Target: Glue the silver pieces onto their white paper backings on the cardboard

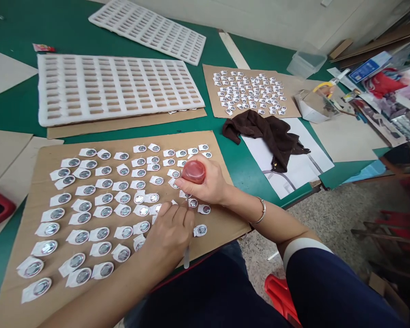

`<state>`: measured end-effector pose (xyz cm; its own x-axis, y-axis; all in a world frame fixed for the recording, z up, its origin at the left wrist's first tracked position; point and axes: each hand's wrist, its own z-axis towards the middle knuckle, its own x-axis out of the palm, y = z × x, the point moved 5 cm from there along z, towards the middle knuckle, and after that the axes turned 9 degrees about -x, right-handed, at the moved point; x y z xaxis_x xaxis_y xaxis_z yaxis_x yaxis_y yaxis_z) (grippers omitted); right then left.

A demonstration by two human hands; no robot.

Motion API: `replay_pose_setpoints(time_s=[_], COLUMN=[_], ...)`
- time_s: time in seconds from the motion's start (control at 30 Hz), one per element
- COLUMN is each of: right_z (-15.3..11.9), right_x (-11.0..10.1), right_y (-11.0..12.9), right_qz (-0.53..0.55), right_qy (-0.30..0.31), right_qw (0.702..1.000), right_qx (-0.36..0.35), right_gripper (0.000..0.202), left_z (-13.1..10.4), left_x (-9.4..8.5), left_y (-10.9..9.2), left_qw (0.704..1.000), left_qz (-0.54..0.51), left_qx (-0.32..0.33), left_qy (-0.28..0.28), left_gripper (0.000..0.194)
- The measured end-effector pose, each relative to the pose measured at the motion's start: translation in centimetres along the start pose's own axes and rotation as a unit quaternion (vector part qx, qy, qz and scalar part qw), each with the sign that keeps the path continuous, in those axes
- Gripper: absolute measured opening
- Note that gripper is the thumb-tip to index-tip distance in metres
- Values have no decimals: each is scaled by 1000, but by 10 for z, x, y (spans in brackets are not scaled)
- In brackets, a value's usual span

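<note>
My right hand [208, 180] is closed round a rounded, translucent red bottle [194, 171], its bottom end up. A thin tip below it points down toward the discs. Just below and to the left, my left hand [173, 228] has its fingers curled over the cardboard. A thin translucent stick [187, 257] sticks out from under it toward me; its other end is hidden. Round silver discs on white paper tabs [104, 211] lie in rough rows across the brown cardboard sheet [51, 161]. Some discs beneath my hands are covered.
Behind the cardboard lies a white foam tray [121, 86] with slots, and another foam tray [150, 29] farther back. A second cardboard sheet [213, 107] bears many small discs. Right of it are a dark brown cloth [259, 130], a clear container [307, 61] and yellow-handled scissors [324, 86].
</note>
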<state>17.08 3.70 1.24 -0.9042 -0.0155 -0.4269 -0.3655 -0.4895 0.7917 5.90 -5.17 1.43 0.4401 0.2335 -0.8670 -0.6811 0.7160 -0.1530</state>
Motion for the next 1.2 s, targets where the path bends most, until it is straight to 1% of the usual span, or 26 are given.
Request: replay_pose_setpoints(time_s=[0.13,0.27,0.57,0.83,1.0,1.2], right_z=[0,0,0,1,1,0], right_x=[0,0,0,-1,-2,-3], right_y=[-2,-3,-2,-1,-3,-6], right_qz=[0,8,5,5,2,-16], right_qy=[9,9,1,-8,-11,-12], right_qw=[1000,1000,1000,1000,1000,1000], right_qx=[18,26,9,-6,-2,-6], right_gripper=[39,39,35,37,38,38], left_z=[1,0,0,2,3,2], left_x=[0,1,2,-1,-2,0], left_y=[0,0,1,1,2,3], left_qw=[1000,1000,1000,1000,1000,1000], left_qz=[6,2,2,3,-7,-9], left_qx=[-1,4,-3,-1,-5,-14], left_qy=[0,6,11,9,16,15], left_gripper=[21,23,18,22,25,23])
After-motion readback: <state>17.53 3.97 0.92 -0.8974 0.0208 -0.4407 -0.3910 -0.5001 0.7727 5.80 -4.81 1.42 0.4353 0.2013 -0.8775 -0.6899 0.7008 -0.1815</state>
